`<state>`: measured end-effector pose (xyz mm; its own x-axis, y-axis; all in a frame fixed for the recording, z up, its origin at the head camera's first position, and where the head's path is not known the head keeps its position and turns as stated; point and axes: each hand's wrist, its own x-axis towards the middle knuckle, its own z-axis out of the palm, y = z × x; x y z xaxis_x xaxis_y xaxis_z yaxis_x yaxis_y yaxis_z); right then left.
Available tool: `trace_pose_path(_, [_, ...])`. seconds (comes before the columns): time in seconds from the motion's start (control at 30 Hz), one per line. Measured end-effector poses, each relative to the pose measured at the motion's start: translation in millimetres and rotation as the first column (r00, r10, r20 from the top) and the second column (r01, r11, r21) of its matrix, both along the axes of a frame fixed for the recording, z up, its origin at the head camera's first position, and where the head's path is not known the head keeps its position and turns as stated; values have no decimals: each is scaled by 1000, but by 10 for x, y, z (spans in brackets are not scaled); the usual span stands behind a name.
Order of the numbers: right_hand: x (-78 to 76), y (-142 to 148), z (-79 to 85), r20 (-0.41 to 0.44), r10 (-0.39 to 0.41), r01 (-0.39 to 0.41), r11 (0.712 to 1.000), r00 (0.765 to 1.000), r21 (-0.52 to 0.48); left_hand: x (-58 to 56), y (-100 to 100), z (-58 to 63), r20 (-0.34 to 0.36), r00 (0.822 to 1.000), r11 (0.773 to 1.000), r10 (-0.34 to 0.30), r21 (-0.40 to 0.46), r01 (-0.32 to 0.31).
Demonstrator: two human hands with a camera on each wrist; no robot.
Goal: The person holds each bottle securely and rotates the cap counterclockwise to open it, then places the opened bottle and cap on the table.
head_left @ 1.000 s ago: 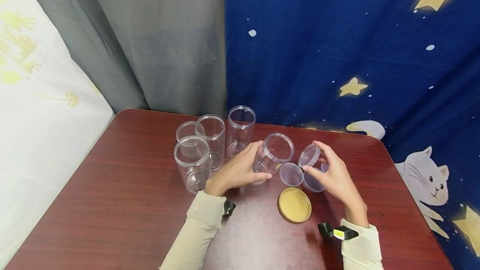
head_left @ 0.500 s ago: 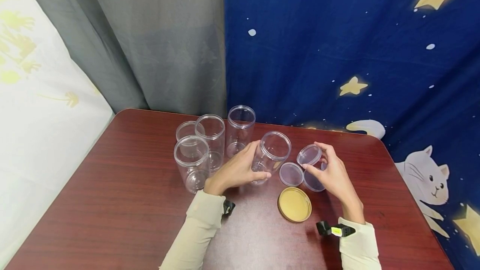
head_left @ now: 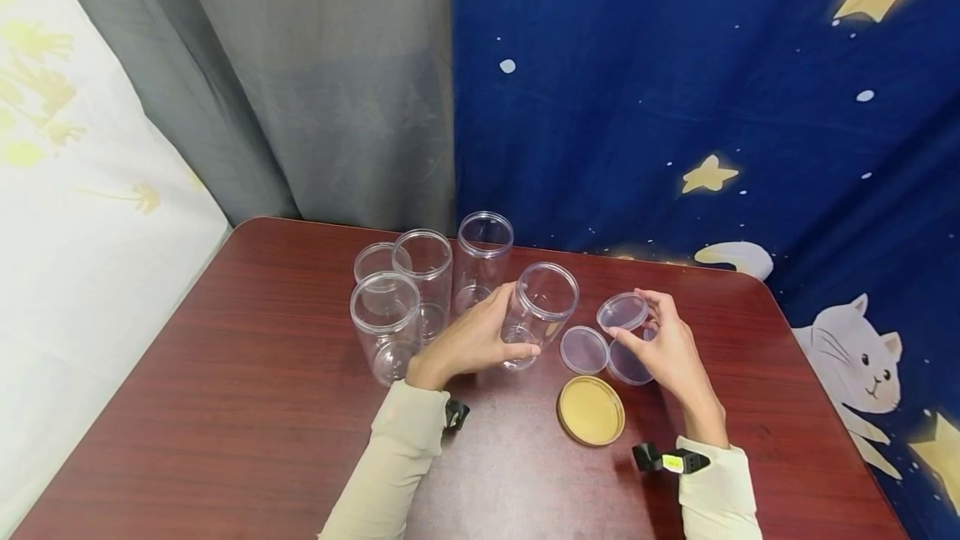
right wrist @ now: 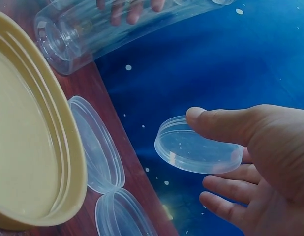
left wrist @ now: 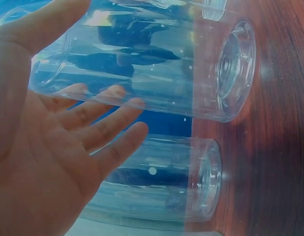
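My left hand (head_left: 474, 333) grips a clear, open-topped plastic jar (head_left: 546, 294), thumb on one side and fingers on the other. The jar leans a little to the right, with its base close over the table. In the left wrist view the fingers (left wrist: 127, 110) show along the jar's wall. Between thumb and fingers my right hand (head_left: 666, 348) pinches a clear round lid (right wrist: 201, 147) by its edge, held tilted above the other lids. Two clear lids (head_left: 584, 350) (right wrist: 125, 216) lie below it, one partly behind the hand. Nearer me lies a gold lid (head_left: 591, 411).
Several clear jars stand upright to the left: a front one (head_left: 385, 315), one behind it (head_left: 422, 261), a shorter-looking one (head_left: 372, 259) and a back one (head_left: 485, 244). Curtains (head_left: 600, 107) hang behind the reddish-brown table (head_left: 247, 398).
The held jar has shifted slightly left and stands a bit more upright. In my right hand the lid has turned from steeply tilted to flatter. The other jars and lids stay put.
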<state>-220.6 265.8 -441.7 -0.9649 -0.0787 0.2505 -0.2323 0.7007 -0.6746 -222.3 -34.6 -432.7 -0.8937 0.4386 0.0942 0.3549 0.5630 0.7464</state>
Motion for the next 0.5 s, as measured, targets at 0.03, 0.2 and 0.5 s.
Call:
trace_pose_path(0.03, [-1, 2, -6, -1, -2, 2, 1000, 1000, 0, -2, 0, -1, -1, 1000, 1000, -1, 0, 1])
trace_pose_path(0.2, [-13, -1, -38, -10, -14, 14, 1000, 1000, 2, -7, 0, -11, -11, 1000, 1000, -1, 2, 1])
trace_pose_path(0.5, [-59, -12, -104, 39, -79, 79, 997, 996, -5, 2, -6, -3, -1, 1000, 1000, 10, -7, -10])
